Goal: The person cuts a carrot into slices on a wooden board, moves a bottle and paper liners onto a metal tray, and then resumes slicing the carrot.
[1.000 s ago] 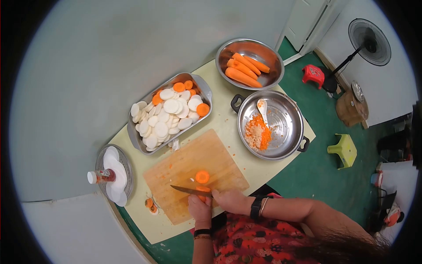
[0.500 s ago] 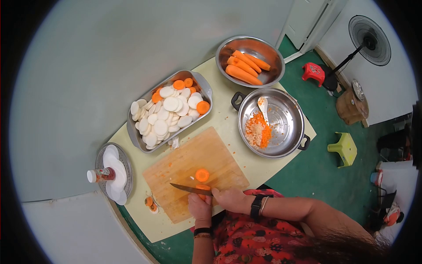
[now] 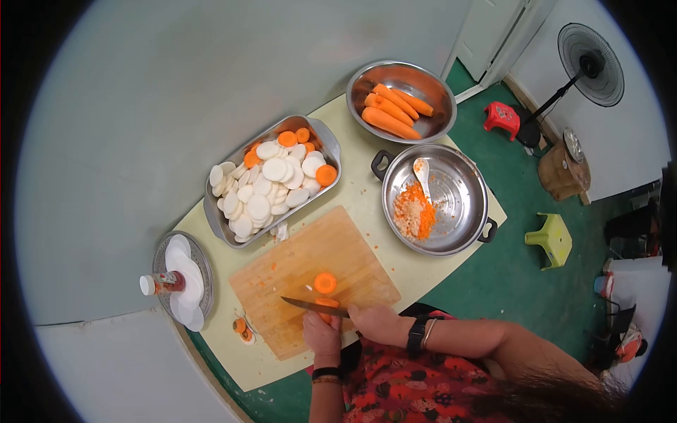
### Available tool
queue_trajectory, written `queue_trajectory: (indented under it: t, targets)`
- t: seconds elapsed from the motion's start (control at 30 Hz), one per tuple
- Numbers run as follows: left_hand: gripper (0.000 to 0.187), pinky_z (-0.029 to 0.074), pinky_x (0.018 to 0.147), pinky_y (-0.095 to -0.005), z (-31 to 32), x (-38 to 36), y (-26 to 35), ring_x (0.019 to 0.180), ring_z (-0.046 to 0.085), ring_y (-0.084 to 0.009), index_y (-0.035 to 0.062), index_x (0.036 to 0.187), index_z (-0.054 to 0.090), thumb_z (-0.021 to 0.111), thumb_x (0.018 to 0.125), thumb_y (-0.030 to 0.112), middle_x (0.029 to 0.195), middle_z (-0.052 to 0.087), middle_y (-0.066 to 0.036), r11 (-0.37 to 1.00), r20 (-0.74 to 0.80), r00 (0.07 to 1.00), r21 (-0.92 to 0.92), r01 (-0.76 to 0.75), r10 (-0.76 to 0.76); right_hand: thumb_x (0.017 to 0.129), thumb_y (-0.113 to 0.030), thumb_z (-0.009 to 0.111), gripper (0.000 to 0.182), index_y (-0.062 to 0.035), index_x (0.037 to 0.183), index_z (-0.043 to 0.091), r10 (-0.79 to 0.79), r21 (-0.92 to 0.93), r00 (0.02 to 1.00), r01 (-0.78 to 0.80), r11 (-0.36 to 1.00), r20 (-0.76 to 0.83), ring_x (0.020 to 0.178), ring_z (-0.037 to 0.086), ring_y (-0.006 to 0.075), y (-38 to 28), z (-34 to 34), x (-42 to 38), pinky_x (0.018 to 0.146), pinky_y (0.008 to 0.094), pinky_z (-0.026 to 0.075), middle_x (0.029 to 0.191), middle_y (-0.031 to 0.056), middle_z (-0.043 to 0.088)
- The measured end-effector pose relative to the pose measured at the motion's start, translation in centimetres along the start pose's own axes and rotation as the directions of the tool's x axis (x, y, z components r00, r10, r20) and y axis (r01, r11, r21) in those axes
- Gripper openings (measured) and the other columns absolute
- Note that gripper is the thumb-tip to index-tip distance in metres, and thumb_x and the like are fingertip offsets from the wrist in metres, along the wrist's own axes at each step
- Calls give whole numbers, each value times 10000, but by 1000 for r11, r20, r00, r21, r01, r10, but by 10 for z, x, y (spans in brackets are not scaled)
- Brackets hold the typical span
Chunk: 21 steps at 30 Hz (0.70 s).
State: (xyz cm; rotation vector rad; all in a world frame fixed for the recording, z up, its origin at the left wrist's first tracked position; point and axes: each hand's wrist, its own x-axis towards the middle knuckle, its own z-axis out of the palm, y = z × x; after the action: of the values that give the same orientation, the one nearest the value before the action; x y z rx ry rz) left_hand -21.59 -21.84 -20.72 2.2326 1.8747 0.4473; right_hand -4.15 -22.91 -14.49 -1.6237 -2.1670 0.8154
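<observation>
Pointing left, knife [image 3: 309, 305] (across carrot [image 3: 326, 302]).

Green floor [image 3: 486, 296], pale walls [image 3: 169, 92].

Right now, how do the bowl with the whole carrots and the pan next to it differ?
The bowl shows no handles, while the pan has two black handles.
The bowl holds whole carrots; the pan holds finely chopped orange and pale bits.
A white spoon rests in the pan, but none shows in the bowl.
Both are round, shiny metal vessels.
</observation>
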Motion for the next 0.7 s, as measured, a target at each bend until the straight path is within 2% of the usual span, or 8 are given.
queue_trajectory:
  t: [0.07, 0.17, 0.37, 0.7]
  targets:
    - [511, 472, 614, -464, 0, 0, 1, 782, 562, -367, -6, 1085, 468, 668, 750, 325, 870, 520, -169, 1000, 0, 1000, -14, 8, -8, 790, -103, 549, 135, -18, 879, 493, 18, -33, 999, -16, 999, 45, 519, 626, 273, -2, -5, -1, 446, 380, 487, 566, 106, 591]
    - [528, 473, 622, -461, -1, -4, -1, 792, 563, -365, -6, 1105, 467, 670, 744, 322, 879, 527, -169, 999, 40, 999, -19, 32, -31, 796, -104, 546, 131, -18, 882, 494, -9, 18, 1000, 9, 1000, -16, 517, 625, 278, -4, -4, 3, 443, 382, 488, 564, 109, 591]
    - [562, 471, 618, -455, 1, -2, -2, 786, 563, -359, 2, 1123, 460, 686, 720, 320, 897, 532, -164, 999, 45, 998, -2, 43, -43, 797, -101, 543, 113, -36, 879, 501, 79, -98, 993, -70, 993, 92, 505, 632, 260, -15, -12, 11, 432, 357, 498, 574, 99, 603]
    - [566, 472, 633, -445, 3, -2, -2, 804, 569, -349, 8, 1123, 466, 673, 725, 353, 920, 538, -153, 999, 25, 998, 10, 52, -53, 800, -103, 545, 84, -53, 857, 511, 99, -134, 992, -88, 987, 80, 520, 645, 246, -18, -11, 15, 431, 336, 502, 587, 97, 615]
